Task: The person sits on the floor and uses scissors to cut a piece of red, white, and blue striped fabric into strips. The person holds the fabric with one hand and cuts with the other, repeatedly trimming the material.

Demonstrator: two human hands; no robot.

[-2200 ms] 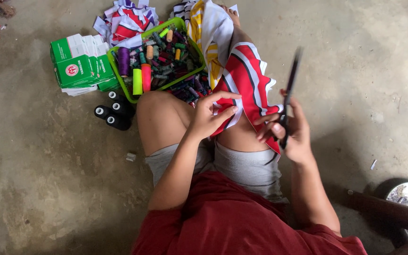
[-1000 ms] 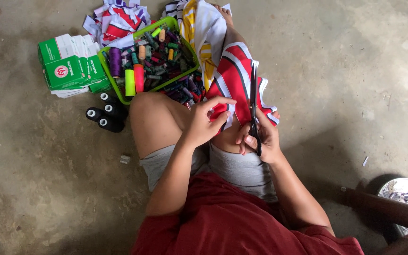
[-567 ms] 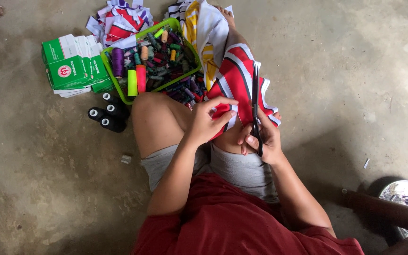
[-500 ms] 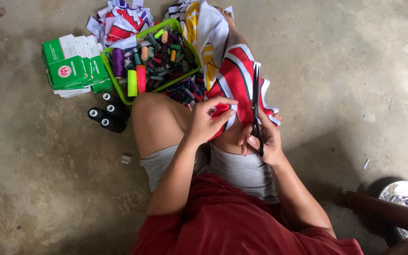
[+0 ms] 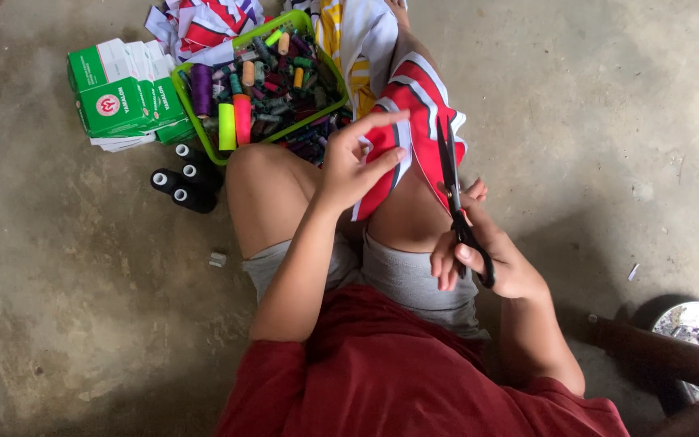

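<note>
I sit on a concrete floor with a red and white striped cloth (image 5: 414,105) draped over my right knee. My left hand (image 5: 357,158) pinches the near edge of this cloth and holds it up. Black scissors (image 5: 453,190) are gripped in my right hand (image 5: 479,255), their blades pointing away from me along the cloth's right side, close to it. Whether the blades are cutting the cloth I cannot tell. Grey shorts and a dark red shirt fill the bottom of the view.
A green basket (image 5: 204,133) holding several thread spools stands beyond my left knee. Green and white boxes (image 5: 119,93) lie to its left, black spools (image 5: 184,182) in front. Cloth scraps (image 5: 204,20) lie behind. A metal bowl (image 5: 697,324) sits at the right.
My left hand has shifted its hold on the cloth edge, fingers now more spread. The scissors have dropped slightly toward me along the cloth. The view has tilted a little.
</note>
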